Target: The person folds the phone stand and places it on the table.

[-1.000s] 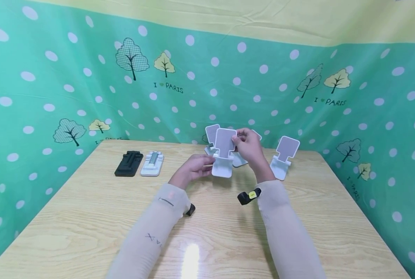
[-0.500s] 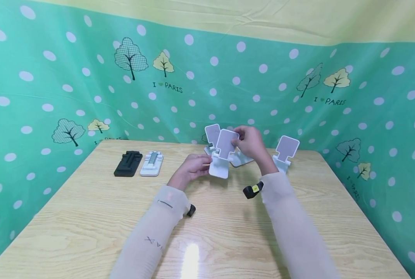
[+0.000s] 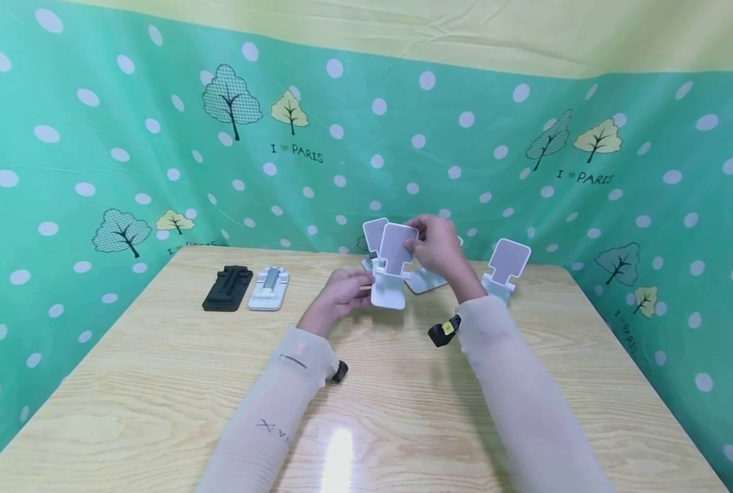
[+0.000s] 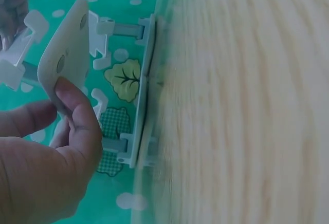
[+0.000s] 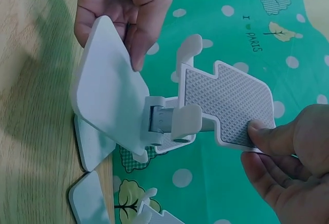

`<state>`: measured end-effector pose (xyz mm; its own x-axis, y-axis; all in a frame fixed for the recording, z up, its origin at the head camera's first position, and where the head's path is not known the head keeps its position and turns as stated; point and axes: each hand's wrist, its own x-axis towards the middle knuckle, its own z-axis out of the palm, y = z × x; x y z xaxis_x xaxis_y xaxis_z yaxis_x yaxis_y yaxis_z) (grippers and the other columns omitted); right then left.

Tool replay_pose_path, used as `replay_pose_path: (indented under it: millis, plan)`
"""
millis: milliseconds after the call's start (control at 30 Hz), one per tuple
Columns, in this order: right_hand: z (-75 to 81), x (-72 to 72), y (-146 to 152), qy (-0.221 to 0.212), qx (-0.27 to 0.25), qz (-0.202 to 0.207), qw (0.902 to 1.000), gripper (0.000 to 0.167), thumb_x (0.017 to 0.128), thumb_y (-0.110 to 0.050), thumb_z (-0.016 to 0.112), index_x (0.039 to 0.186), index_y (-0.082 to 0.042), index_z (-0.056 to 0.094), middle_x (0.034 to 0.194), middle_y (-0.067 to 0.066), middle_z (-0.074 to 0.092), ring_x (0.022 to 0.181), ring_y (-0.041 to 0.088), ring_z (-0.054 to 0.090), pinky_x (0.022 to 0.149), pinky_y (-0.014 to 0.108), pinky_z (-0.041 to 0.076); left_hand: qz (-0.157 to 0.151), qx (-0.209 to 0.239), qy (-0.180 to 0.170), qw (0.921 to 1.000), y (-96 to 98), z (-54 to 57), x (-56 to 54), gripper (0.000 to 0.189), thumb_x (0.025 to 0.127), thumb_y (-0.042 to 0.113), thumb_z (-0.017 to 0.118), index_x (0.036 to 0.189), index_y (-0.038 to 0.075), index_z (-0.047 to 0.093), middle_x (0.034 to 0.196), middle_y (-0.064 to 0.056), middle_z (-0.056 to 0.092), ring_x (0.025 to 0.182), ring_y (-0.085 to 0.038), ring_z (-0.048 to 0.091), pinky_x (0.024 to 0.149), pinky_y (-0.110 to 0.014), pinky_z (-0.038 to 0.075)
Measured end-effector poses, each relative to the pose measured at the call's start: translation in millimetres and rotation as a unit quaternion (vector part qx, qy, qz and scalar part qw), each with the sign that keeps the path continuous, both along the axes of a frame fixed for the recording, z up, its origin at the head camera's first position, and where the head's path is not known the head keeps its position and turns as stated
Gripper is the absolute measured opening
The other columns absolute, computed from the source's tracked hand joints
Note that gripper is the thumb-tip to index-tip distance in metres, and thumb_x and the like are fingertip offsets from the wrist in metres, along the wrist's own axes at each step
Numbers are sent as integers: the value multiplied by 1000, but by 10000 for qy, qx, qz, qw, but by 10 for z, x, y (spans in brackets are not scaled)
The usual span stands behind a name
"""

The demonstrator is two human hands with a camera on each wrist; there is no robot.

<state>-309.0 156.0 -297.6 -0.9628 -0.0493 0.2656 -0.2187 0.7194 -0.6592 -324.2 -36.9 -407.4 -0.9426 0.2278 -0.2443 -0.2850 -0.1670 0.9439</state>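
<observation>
A white folding phone stand (image 3: 388,293) is held up off the table between both hands. My left hand (image 3: 343,291) pinches the edge of its base plate (image 4: 72,54), whose underside shows round pads in the left wrist view. My right hand (image 3: 436,243) grips the side of the upper plate, thumb on its grey textured pad (image 5: 234,100). The stand is unfolded, with a hinged grey arm (image 5: 163,118) joining base and upper plate. Behind it, one unfolded white stand (image 3: 374,233) and another (image 3: 426,281) are partly hidden.
At the right of the wooden table (image 3: 378,397) another unfolded white stand (image 3: 506,263) stands. Folded flat at the left lie a black phone stand (image 3: 227,289) and a white one (image 3: 269,289). A green dotted cloth (image 3: 317,198) hangs behind.
The held stand has shifted slightly left and tilted. The right hand has moved a little up with the upper plate, and its forearm has swung to the right. The left hand has barely moved.
</observation>
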Motion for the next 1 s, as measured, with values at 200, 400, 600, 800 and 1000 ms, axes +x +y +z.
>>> replay_pose_path:
  millis: [200,400,600,800,1000]
  plan:
    - [-13,-1,-76,279,-35,-171,9995,26,93,0,73,118,0,70,101,14,67,91,26,61,72,35,57,-10,-25,34,10000,-8,28,6,32,101,3,58,131,-9,59,118,-16,64,103,-29,63,84,-32,56]
    - [-22,9,-127,468,-77,-329,9983,27,92,3,72,118,-1,68,105,13,64,94,26,59,76,36,58,-135,123,42,9998,6,62,21,33,102,2,57,132,-11,58,120,-19,64,97,-25,64,94,-38,53]
    - [-45,15,-140,572,-65,-363,9977,26,93,3,71,118,0,68,104,13,62,94,27,58,77,37,57,-93,150,-25,9998,10,71,33,32,102,2,57,131,-11,59,118,-17,65,98,-26,63,95,-38,52]
    - [-111,21,-167,961,-2,-344,9948,22,92,4,71,113,2,66,104,15,60,96,29,58,80,38,55,-84,156,-46,9998,7,77,32,32,102,3,57,130,-11,58,112,-14,64,96,-25,61,84,-31,54]
    - [-175,0,-181,1451,66,-292,9890,21,90,7,71,110,3,65,103,15,61,94,30,59,80,37,56,-68,233,-57,9997,-6,76,12,33,102,3,57,132,-11,57,114,-14,63,98,-26,60,74,-25,56]
